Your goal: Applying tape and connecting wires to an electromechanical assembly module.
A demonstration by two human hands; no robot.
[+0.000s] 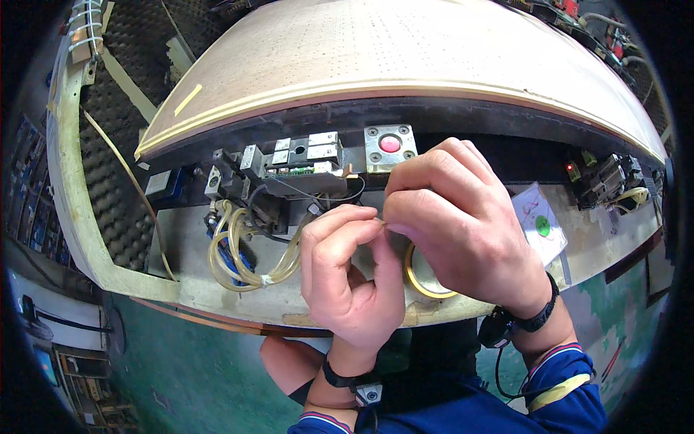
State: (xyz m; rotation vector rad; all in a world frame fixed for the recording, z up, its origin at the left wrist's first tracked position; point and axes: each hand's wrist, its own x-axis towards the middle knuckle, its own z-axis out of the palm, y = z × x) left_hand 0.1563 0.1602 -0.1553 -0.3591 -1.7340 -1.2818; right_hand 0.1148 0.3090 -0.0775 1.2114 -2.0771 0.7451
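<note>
My left hand (348, 278) and my right hand (463, 228) meet in front of me, thumbs and forefingers pinched together tip to tip. Whatever lies between the fingertips is too small to make out. Partly behind my right hand, a roll of yellow tape (410, 275) lies on the pale bench (202, 298). Just beyond my hands sits a square metal block with a round red centre (390, 145) and corner screws. Left of it is a metal clamp-like fixture (303, 163) with a small green circuit strip.
A large perforated board (376, 43) edged with yellow tape rises beyond the bench. Coiled clear tubing (249, 271) lies left of my hands. To the right are a white card with a green dot (541, 223) and a machine module (611, 181). Green floor (181, 362) shows below.
</note>
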